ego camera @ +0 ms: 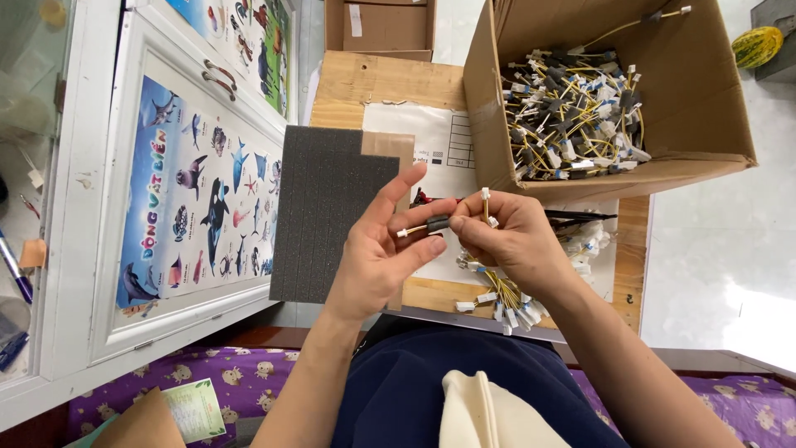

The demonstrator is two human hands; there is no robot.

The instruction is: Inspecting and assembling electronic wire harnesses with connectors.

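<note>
Left hand [383,253] raised above lap, palm toward camera, thumb and fingers pinching short yellow wire lead [431,223] by its black sleeve, white connector at free end. Right hand [507,236] touching left, fingers gripping same lead's other end, white plug pointing up. Loose wire bundle [502,294] lies on wooden board [373,83] just below right hand. Dark foam pad [323,216] beside left hand. Cardboard box [705,91] beyond, filled with similar leads. Sea-animal poster [199,191] far left.
</note>
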